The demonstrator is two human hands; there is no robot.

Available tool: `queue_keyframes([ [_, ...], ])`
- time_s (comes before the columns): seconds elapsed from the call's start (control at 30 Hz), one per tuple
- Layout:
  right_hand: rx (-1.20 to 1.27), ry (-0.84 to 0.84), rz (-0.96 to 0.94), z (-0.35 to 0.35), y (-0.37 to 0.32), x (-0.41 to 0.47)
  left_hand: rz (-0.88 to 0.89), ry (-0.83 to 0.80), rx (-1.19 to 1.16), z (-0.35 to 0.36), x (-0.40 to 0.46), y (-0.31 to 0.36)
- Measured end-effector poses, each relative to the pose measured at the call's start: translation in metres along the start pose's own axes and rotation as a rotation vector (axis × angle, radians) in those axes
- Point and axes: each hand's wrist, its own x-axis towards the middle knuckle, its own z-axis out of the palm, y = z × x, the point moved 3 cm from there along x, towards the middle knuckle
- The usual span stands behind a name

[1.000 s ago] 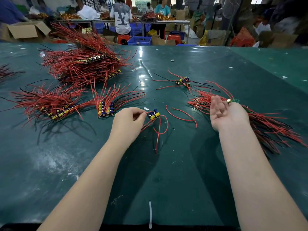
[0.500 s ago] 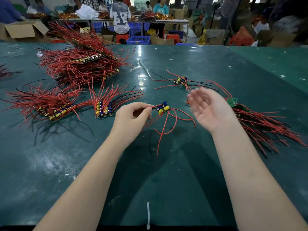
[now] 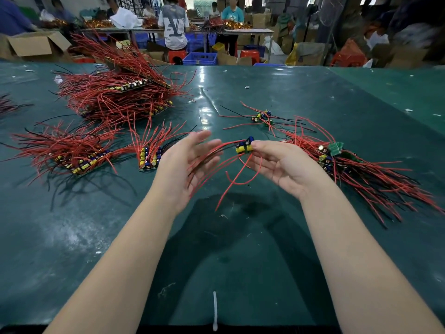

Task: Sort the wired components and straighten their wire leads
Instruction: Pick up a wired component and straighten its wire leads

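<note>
Item: one component (image 3: 244, 147), blue and yellow parts on a small board, held clear of the table (image 3: 240, 261) above its middle. Right hand (image 3: 284, 165) pinched the board by fingertips only, palm up. Left hand (image 3: 185, 165) lay released, fingers straight and somewhat blurred, palm turned inward, with the red leads (image 3: 216, 162) running across its fingers; no closure on them was seen. Several leads ran fairly straight toward the left hand; one looped downward and curled below the board, plainly not yet straightened. Sorted rows (image 3: 81, 160) lay toward the left edge, with a small row (image 3: 149, 160) just beside the left hand and a large heap (image 3: 120, 97) toward the far left. An unsorted pile (image 3: 356, 169) lay toward the right edge, just beside the right hand, and a stray piece (image 3: 261, 116) sat beyond the hands. Risks, judged: the fingertip pinch was slight, so a firm draw along the leads could twist or pull the board free. Tension taken at the solder joints could break a lead from the board. The curled lead could escape the stroke and stay bent. Hanging ends could snag the pile or the small row and disturb the sorting.
</note>
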Motion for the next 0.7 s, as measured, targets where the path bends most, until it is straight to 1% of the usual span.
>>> queue_keyframes([
  [0.03,0.047,0.003,0.017,0.000,0.000,0.001,-0.097,0.003,-0.173,-0.004,0.002,0.001],
  [0.07,0.095,0.004,0.038,0.000,0.001,0.001,-0.153,-0.010,-0.303,-0.007,0.004,0.002],
  [0.1,0.133,0.006,0.059,0.000,0.003,0.002,-0.181,-0.037,-0.388,-0.009,0.004,0.003],
  [0.13,0.158,0.004,0.076,0.002,0.004,0.002,-0.187,-0.073,-0.416,-0.010,0.004,0.003],
  [0.17,0.161,-0.003,0.089,0.004,0.006,0.002,-0.178,-0.107,-0.394,-0.009,0.004,0.001],
  [0.23,0.140,-0.034,0.097,0.010,0.010,0.002,-0.134,-0.153,-0.220,-0.005,0.003,-0.008],
  [0.3,0.107,-0.065,0.088,0.016,0.014,0.001,-0.089,-0.131,0.015,-0.002,0.004,-0.015],
  [0.33,0.077,-0.081,0.079,0.018,0.015,0.000,-0.067,-0.123,0.087,-0.001,0.005,-0.017],
  [0.4,-0.009,-0.086,0.063,0.020,0.017,0.000,-0.045,-0.096,0.137,-0.001,0.005,-0.017],
  [0.43,-0.071,-0.059,0.064,0.019,0.018,0.000,-0.046,-0.072,0.133,-0.003,0.006,-0.017],
  [0.47,-0.170,-0.001,0.061,0.016,0.017,0.001,-0.049,-0.048,0.123,-0.005,0.007,-0.016],
  [0.5,-0.348,0.096,0.032,0.009,0.016,0.003,-0.054,-0.028,0.108,-0.006,0.007,-0.016],
  [0.57,-0.882,0.333,-0.083,-0.008,0.008,0.006,-0.057,0.014,0.070,-0.008,0.008,-0.014],
  [0.6,-1.095,0.430,-0.125,-0.014,0.004,0.005,-0.062,0.037,0.054,-0.008,0.009,-0.014],
  [0.63,-1.216,0.491,-0.125,-0.019,0.001,0.003,-0.072,0.057,0.043,-0.008,0.009,-0.014],
  [0.7,-1.314,0.523,-0.048,-0.026,0.000,0.002,-0.086,0.084,0.037,-0.009,0.010,-0.014],
])
